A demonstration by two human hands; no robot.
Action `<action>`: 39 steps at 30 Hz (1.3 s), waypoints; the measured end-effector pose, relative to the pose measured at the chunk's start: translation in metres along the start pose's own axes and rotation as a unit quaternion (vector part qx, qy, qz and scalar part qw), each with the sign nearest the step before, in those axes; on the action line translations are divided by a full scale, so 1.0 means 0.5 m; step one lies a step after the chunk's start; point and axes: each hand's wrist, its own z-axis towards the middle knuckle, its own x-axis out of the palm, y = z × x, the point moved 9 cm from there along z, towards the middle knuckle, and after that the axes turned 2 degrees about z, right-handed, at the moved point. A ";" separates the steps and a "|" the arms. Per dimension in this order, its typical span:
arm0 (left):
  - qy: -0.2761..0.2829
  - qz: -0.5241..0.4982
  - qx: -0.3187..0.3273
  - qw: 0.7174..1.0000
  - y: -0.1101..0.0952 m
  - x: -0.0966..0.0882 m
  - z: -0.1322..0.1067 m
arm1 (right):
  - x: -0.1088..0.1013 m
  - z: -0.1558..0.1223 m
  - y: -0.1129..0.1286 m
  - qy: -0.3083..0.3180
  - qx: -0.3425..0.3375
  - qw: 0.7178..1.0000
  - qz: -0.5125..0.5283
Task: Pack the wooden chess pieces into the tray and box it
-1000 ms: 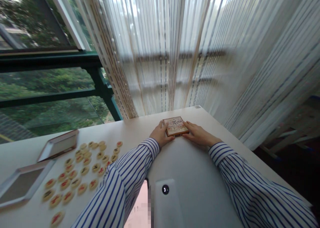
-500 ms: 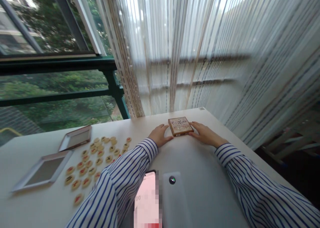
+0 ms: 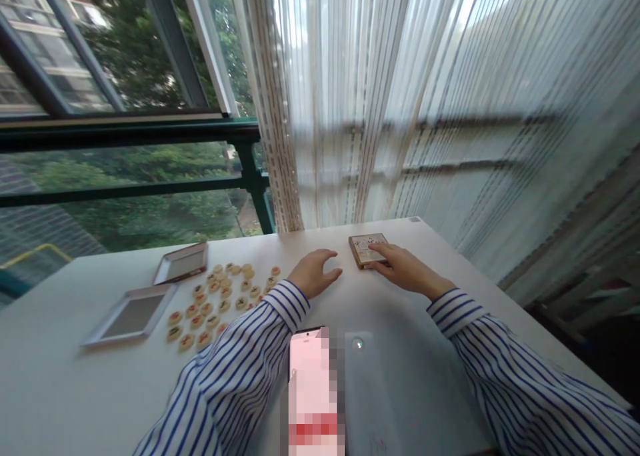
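A small square box (image 3: 359, 245) with a printed, dark-lettered lid lies on the white table. My right hand (image 3: 413, 269) reaches over its right side, fingers stretched across the lid and thumb by the front edge; that part of the box is hidden. To the left of the box, my left hand (image 3: 314, 274) is apart from it, open and holding nothing, thumb and fingers spread. Several round Chinese chess pieces (image 3: 225, 305) with red or black characters lie scattered left of my left forearm, which covers some of them.
At the left are two shallow open trays, a brown-edged one (image 3: 183, 265) and a pale one (image 3: 131, 317). A phone (image 3: 310, 376) lies near me, beside a whitish flat object (image 3: 367, 383) with a round dark spot. Sheer curtains (image 3: 350, 109) hang behind the table (image 3: 320, 323).
My left hand has come away from the box's left side. My right hand has moved from beside the box to over its right part. The view has shifted, so things appear further right.
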 end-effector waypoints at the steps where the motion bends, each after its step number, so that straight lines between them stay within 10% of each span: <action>1: -0.006 -0.004 -0.005 1.000 0.000 -0.012 -0.009 | 0.000 0.003 0.013 -0.004 -0.010 1.000 0.007; 39: -0.104 -0.003 -0.190 0.976 0.173 -0.179 -0.292 | 0.082 0.107 0.327 0.108 -0.121 0.985 0.055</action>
